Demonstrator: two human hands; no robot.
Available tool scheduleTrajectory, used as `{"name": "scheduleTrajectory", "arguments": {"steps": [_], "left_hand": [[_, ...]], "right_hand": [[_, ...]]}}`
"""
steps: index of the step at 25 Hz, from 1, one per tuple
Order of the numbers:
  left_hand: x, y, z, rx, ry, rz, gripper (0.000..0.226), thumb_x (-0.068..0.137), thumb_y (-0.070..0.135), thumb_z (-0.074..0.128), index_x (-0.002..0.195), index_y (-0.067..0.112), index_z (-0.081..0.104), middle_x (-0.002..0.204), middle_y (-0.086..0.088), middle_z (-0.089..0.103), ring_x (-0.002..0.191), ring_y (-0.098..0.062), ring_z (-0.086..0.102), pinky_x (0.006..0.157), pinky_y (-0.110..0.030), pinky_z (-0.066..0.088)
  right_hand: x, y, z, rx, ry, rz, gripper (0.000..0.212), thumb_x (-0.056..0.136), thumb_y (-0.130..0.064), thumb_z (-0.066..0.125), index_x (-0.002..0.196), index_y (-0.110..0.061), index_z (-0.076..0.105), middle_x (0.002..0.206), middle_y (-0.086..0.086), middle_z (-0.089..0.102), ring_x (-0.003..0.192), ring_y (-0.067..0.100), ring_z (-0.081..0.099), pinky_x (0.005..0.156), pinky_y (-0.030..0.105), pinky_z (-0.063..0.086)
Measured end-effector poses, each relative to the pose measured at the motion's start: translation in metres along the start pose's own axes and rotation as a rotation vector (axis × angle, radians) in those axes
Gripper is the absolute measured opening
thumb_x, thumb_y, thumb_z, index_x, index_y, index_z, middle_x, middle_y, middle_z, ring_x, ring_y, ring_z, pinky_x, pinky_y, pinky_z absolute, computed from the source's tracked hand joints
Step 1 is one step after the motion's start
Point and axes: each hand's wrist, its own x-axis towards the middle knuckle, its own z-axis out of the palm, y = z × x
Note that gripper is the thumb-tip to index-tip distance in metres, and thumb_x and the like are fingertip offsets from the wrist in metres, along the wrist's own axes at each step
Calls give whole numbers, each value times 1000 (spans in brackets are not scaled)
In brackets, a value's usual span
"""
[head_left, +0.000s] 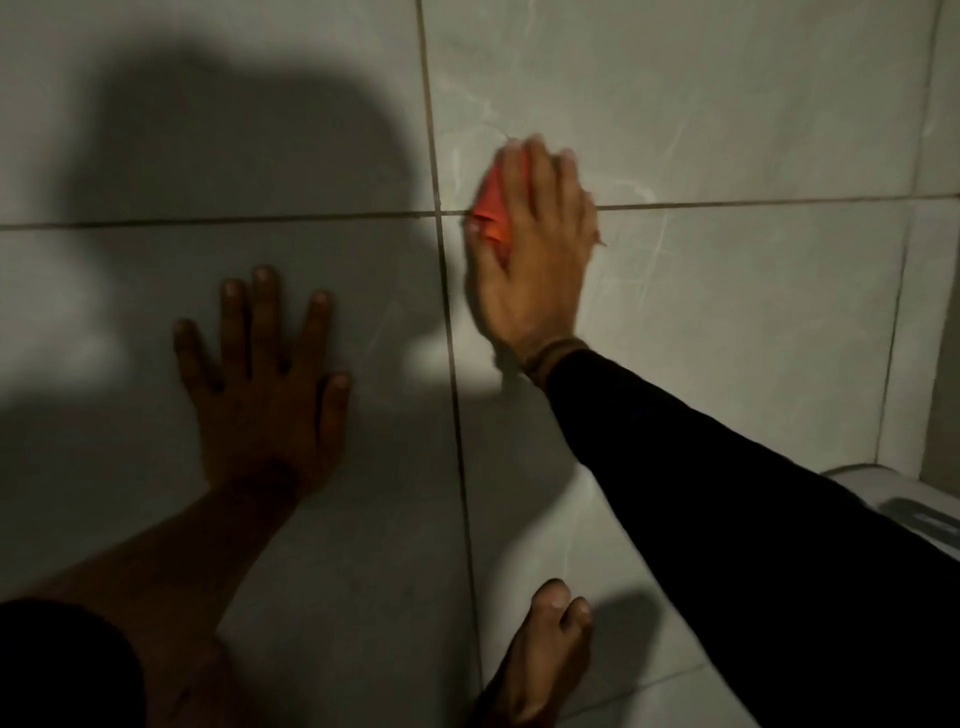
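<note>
Pressing a red cloth on the tiled wall, the right hand grips it (blurred); the left hand lies flat, fingers spread.

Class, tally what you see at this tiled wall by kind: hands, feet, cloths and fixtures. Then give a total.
hands: 2, the left hand flat on the wall, the right hand holding the cloth
orange cloth: 1
bare foot: 1
white fixture, lower right: 1
Total: 5
</note>
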Motion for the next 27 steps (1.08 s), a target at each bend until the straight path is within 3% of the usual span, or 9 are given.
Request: {"name": "scheduleTrajectory", "arguments": {"steps": [3, 6, 10, 12, 15, 17, 20, 24, 27], "left_hand": [[0, -1, 2, 13, -1, -13, 78, 104, 54, 32, 175, 39, 2, 186, -10, -1, 172, -39, 3, 131, -67, -3], [0, -2, 2, 25, -6, -5, 77, 105, 55, 30, 176, 39, 6, 186, -7, -6, 172, -37, 1, 131, -65, -7], [0, -3, 2, 43, 6, 0, 77, 105, 55, 30, 176, 37, 10, 186, -8, -4, 171, -27, -15, 131, -56, -19], [0, -3, 1, 42, 6, -4, 77, 105, 54, 31, 176, 36, 12, 186, -9, -3, 170, -23, -19, 130, -55, -21], [0, -2, 0, 21, 9, -6, 76, 104, 54, 33, 176, 36, 13, 186, -8, -3, 169, -22, -20, 130, -57, -18], [0, -1, 0, 14, 15, -4, 77, 104, 53, 33, 176, 38, 10, 186, -9, -3, 171, -25, -15, 131, -58, -16], [0, 0, -1, 14, 25, 3, 77, 104, 53, 33, 176, 36, 11, 186, -10, -1, 172, -37, 0, 131, -64, -8], [-1, -1, 0, 1, 21, -12, 76, 104, 51, 36, 176, 35, 16, 186, -11, 2, 172, -38, 3, 130, -69, -1], [-1, 0, -2, 16, 13, -8, 76, 104, 50, 37, 176, 33, 18, 185, -14, 3, 171, -42, 6, 131, -70, 1]], "right_hand": [[-50, -38, 20, 64, -64, -284, 70, 95, -38, 61, 159, -13, 48, 169, 14, 43, 160, 40, 31, 132, 49, 10], [-177, -17, 11, 9, -263, -342, 57, 110, -45, 42, 162, -21, 41, 171, 7, 38, 160, 36, 31, 131, 53, 15], [-246, 83, -26, -117, -303, 86, 61, 107, -36, 38, 160, -6, 43, 169, 20, 39, 158, 47, 33, 123, 72, 31], [-211, 127, -42, -80, -216, 336, 74, 100, -37, 42, 162, 3, 34, 172, 28, 28, 161, 49, 21, 130, 66, 20], [-93, 157, -57, 13, 0, 578, 79, 98, -42, 43, 166, -5, 27, 176, 19, 23, 165, 41, 16, 135, 51, 13], [-13, 143, -54, 41, 63, 507, 79, 99, -48, 43, 167, -11, 28, 177, 14, 24, 166, 38, 16, 134, 52, 15], [30, 67, -23, -1, 32, 96, 75, 100, -46, 50, 166, -15, 34, 176, 12, 30, 164, 40, 21, 132, 55, 18], [-110, -13, 13, 3, -151, -327, 64, 103, -42, 51, 162, -18, 42, 171, 12, 39, 160, 39, 29, 129, 58, 19], [-237, 22, -8, -30, -324, -193, 55, 113, -43, 35, 163, -20, 38, 174, 5, 32, 161, 36, 28, 125, 65, 29]]}}
